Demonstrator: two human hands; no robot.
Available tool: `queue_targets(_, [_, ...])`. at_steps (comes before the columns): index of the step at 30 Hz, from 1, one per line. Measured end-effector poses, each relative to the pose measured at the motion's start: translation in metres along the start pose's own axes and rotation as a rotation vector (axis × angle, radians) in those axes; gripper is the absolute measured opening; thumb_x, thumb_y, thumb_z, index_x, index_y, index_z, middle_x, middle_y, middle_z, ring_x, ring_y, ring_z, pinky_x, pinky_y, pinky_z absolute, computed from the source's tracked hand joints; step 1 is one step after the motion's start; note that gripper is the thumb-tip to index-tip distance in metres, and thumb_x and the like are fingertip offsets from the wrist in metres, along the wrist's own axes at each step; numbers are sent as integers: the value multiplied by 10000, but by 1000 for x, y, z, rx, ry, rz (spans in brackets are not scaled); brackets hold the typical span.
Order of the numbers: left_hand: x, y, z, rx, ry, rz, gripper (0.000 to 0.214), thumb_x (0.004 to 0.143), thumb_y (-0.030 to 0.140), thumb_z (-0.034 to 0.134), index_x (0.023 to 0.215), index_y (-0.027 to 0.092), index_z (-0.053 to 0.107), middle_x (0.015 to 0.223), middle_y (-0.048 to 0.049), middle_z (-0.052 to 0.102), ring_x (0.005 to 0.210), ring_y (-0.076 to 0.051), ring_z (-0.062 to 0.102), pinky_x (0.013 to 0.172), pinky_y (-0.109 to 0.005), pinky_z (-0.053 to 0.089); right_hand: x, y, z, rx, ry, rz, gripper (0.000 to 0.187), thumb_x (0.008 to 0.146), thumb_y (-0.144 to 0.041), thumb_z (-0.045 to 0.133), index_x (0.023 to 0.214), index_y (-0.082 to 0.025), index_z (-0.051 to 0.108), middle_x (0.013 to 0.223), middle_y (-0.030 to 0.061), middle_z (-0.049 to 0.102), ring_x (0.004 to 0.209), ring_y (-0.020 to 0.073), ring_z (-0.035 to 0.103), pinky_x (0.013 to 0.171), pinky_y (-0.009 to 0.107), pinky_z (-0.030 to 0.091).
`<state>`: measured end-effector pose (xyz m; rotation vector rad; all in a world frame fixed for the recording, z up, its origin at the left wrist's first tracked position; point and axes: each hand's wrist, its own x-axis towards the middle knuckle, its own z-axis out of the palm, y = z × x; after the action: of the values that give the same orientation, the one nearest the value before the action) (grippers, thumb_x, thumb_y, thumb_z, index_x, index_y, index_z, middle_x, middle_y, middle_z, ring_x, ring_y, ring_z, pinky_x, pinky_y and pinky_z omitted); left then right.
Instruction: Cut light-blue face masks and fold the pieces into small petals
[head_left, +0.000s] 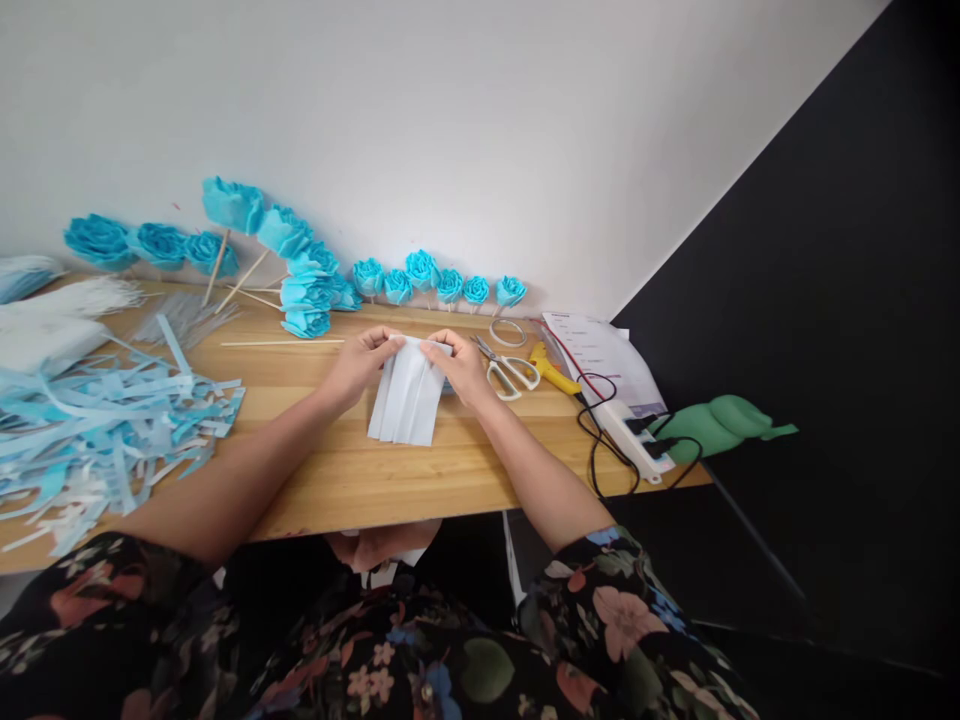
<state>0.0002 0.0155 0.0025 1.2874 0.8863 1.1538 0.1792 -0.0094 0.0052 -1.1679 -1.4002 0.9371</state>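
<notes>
A pale blue pleated sheet (406, 400), like a face-mask fabric, lies on the wooden table (360, 470) in front of me. My left hand (361, 362) pinches its top left corner with closed fingers. My right hand (459, 365) pinches the top right edge the same way. The sheet fans out toward me below both hands.
Blue paper roses (439, 283) on sticks line the wall. Cut blue strips (97, 430) pile at the left. Scissors (508, 372), a tape ring (508, 332), a yellow glue gun (551, 368), papers (600, 355), a power strip (626, 432) and a green object (716, 422) sit right.
</notes>
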Motion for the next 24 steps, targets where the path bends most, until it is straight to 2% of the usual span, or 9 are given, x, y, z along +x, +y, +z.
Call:
queue_targets(5, [7, -2, -5, -74, 96, 6, 335, 641, 439, 800, 765, 170, 643, 677, 15, 583, 613, -117, 504, 589, -241, 401, 4, 2, -3, 59, 62, 19, 303, 758, -477, 722, 790, -185, 647, 659, -39, 576, 612, 104, 490, 581, 225, 379])
queue_targets(8, [8, -1, -6, -64, 102, 20, 332, 643, 442, 795, 753, 166, 647, 671, 17, 587, 608, -111, 506, 589, -236, 403, 7, 4, -5, 38, 64, 22, 293, 756, -467, 714, 782, -181, 658, 686, -31, 606, 646, 114, 526, 610, 228, 407])
queue_targets(13, [3, 0, -2, 68, 54, 65, 324, 673, 462, 780, 745, 170, 658, 685, 3, 628, 617, -120, 525, 581, -237, 397, 9, 4, -9, -47, -23, -47, 327, 833, -504, 627, 844, -187, 709, 860, 12, 719, 876, 175, 650, 801, 269, 484])
queue_targets(19, [-1, -2, 5, 192, -62, 145, 314, 728, 480, 728, 753, 171, 674, 689, -8, 650, 623, -129, 540, 584, -242, 399, 3, -7, -7, -180, -85, -173, 302, 852, -463, 642, 958, -201, 750, 1012, 38, 759, 1005, 201, 679, 937, 311, 484])
queue_targets(22, [-3, -2, 6, 230, -75, 193, 299, 744, 460, 708, 772, 164, 688, 722, -25, 674, 654, -138, 570, 619, -250, 418, 0, -8, -4, -202, -133, -179, 334, 831, -479, 676, 1003, -206, 761, 1035, 39, 758, 993, 201, 678, 911, 304, 484])
queue_targets(24, [-3, -2, 6, 246, -49, 212, 290, 743, 451, 703, 778, 163, 691, 717, -26, 674, 650, -139, 572, 615, -251, 418, 0, -6, -3, -210, -141, -149, 353, 821, -504, 684, 965, -193, 767, 944, 29, 752, 906, 185, 671, 832, 281, 481])
